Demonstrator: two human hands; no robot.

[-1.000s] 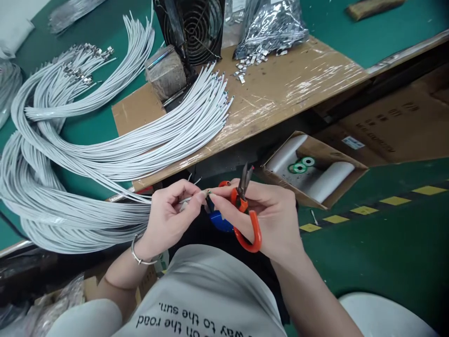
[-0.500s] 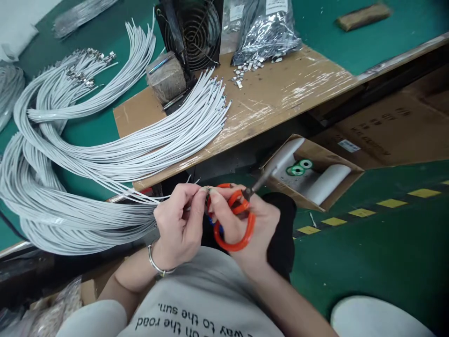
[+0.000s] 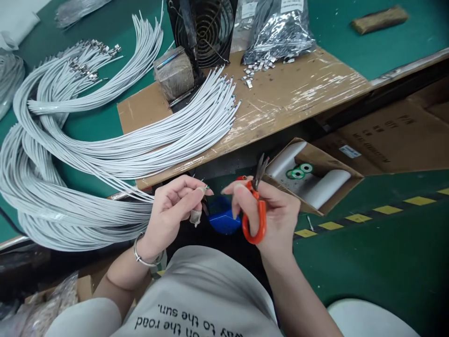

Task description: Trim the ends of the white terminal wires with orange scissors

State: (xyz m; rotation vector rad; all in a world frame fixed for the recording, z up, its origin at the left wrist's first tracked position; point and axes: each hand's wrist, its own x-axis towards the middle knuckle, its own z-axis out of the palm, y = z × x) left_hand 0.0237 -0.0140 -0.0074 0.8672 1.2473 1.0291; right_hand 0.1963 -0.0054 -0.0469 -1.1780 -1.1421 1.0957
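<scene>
My left hand [image 3: 177,210] pinches a white cable near its end, where small thin wire tips stick out between thumb and forefinger. A pale wrap covers one of its fingertips. Orange-handled scissors [image 3: 258,217] hang in my right hand [image 3: 275,213], blades pointing up and away, with thumb and forefinger apart. A gap separates the two hands. Below them, a blue rounded object [image 3: 224,220] shows in part. Left of my hands lies a large bundle of white cables [image 3: 87,210]; another cable bundle [image 3: 196,117] has its stripped ends fanned out on the cardboard.
Small metal connectors [image 3: 257,68] lie beside a silvery plastic bag [image 3: 280,32]. A black fan [image 3: 206,32] and a tape-wrapped block [image 3: 174,72] stand at the back. An open cardboard box [image 3: 347,187] with white rolls and green spools sits on the floor at right.
My hands were together at the cable end; my right hand with the scissors has moved right, away from my left. The blue object below has come into view.
</scene>
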